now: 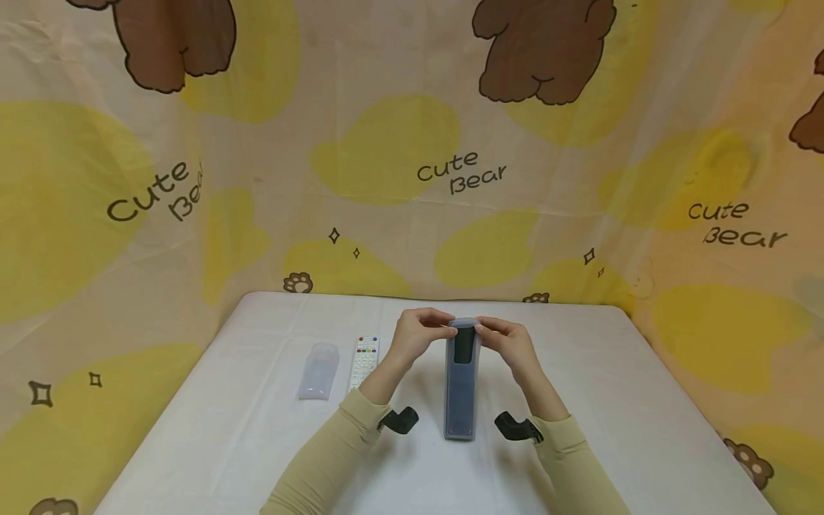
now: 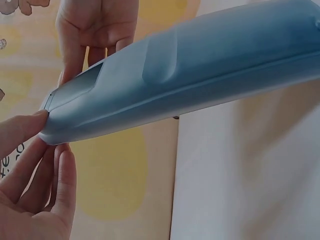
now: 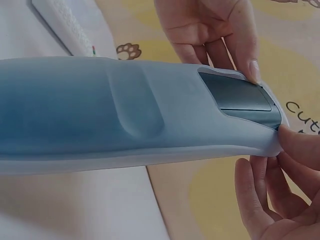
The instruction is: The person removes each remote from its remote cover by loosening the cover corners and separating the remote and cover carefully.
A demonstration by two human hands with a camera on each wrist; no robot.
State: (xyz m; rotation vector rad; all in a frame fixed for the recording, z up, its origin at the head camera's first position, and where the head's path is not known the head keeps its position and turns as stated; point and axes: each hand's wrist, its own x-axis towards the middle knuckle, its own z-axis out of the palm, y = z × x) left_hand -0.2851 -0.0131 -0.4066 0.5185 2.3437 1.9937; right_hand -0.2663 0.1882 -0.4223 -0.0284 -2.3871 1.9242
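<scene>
A dark remote control (image 1: 463,346) sits inside a bluish translucent silicone cover (image 1: 460,400), raised upright over the middle of the white table. Its dark surface shows through an opening near the cover's upper end. My left hand (image 1: 415,335) pinches the upper left edge of the cover between thumb and fingers. At the upper right edge, my right hand (image 1: 513,347) pinches it likewise. In the right wrist view the cover's rim (image 3: 235,73) curves round the bare end of the remote, with both thumbs at that rim. The remote's button side is turned away.
Left of my hands, a white remote control (image 1: 365,354) with coloured buttons lies on the table (image 1: 257,443), partly behind my left forearm. Beside it lies a clear, pale cover (image 1: 318,372). A bear-print cloth (image 1: 373,150) hangs behind and along the sides.
</scene>
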